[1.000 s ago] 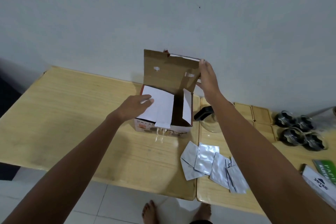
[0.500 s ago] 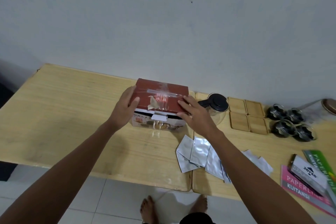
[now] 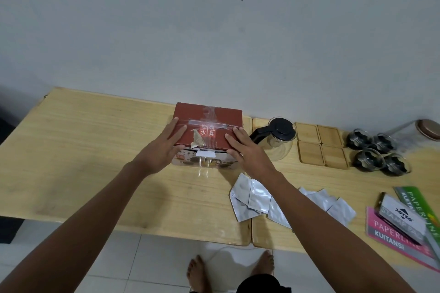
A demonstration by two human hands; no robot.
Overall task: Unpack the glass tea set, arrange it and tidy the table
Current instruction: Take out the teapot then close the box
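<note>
Hands (image 3: 158, 152) (image 3: 247, 150) flat on box (image 3: 209, 123) lid

closed red box (image 3: 209, 123), glass teapot (image 3: 277, 144) beside

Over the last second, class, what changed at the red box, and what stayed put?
The box lid went from standing open to folded shut. Both hands came down flat on top: left hand, right hand. The teapot, coasters, cups and foil sachets stayed put.
</note>
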